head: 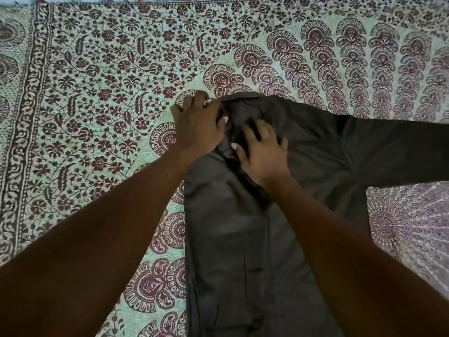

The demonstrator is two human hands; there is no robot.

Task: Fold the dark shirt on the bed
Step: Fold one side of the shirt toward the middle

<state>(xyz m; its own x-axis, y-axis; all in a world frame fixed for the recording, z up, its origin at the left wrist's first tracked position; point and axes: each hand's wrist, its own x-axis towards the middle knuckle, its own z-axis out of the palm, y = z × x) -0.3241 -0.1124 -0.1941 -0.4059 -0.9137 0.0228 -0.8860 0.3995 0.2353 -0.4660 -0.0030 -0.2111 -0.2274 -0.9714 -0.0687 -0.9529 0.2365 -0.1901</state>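
Note:
The dark shirt (243,227) lies on the bed, its body running from the collar area at centre down to the bottom edge of the view. One sleeve (401,152) stretches out to the right. The left side looks folded inward with a straight edge. My left hand (198,125) grips the top left corner of the shirt near the collar, fingers curled over the fabric. My right hand (263,149) presses flat on the shirt just below the collar, fingers spread. The collar itself is partly hidden by both hands.
The bed is covered by a pale green sheet (97,105) printed with dark red flowers and fan shapes, with a patterned border (26,142) along the left. The sheet's far edge (218,1) runs along the top.

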